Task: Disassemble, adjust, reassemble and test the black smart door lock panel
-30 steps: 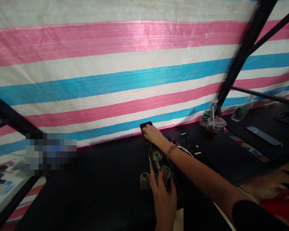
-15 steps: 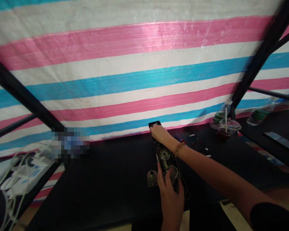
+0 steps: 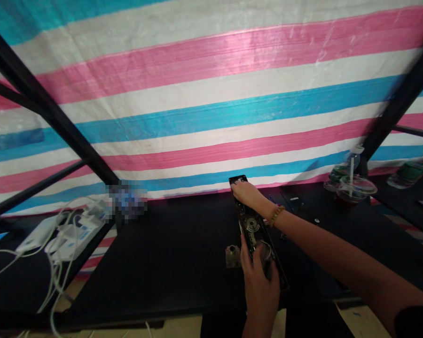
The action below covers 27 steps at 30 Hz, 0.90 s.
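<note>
A long black panel with round metal parts inside lies lengthways on the black table. My left hand grips its near end, fingers over a round part. My right hand, with a bead bracelet on the wrist, presses on the far end close to the striped sheet. A small metal block sits on the table just left of my left hand.
A pink, white and blue striped sheet hangs right behind the table. A lidded cup with a straw and plastic bottles stand at the right. White chargers and cables lie at the left. Black frame bars cross both sides.
The view has swung left and a little up, so the hands and panel now sit further right in the picture. Both hands keep their hold on the panel.
</note>
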Each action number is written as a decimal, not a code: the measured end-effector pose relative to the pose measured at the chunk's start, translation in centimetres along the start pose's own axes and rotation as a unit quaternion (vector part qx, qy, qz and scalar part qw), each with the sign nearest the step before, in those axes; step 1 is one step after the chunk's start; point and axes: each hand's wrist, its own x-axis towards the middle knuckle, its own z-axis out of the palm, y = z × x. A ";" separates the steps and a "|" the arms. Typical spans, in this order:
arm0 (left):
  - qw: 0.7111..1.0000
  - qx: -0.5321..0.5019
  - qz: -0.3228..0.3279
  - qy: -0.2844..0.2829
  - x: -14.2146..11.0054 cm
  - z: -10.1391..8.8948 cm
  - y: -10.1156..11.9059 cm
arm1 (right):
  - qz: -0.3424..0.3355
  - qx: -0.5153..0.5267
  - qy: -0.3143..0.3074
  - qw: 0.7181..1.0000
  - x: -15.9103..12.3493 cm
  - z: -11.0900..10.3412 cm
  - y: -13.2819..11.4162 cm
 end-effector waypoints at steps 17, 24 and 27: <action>1.000 0.005 -0.007 0.000 0.0 -0.1 0.2 | -0.050 -0.044 -0.008 0.998 0.9 -0.1 0.0; 1.000 0.003 -0.011 0.000 0.1 -0.2 0.2 | -0.060 -0.045 -0.018 0.997 1.4 -0.6 0.5; 1.000 0.005 -0.009 -0.003 0.1 -0.1 0.1 | -0.054 -0.046 -0.013 0.997 1.2 -0.5 0.7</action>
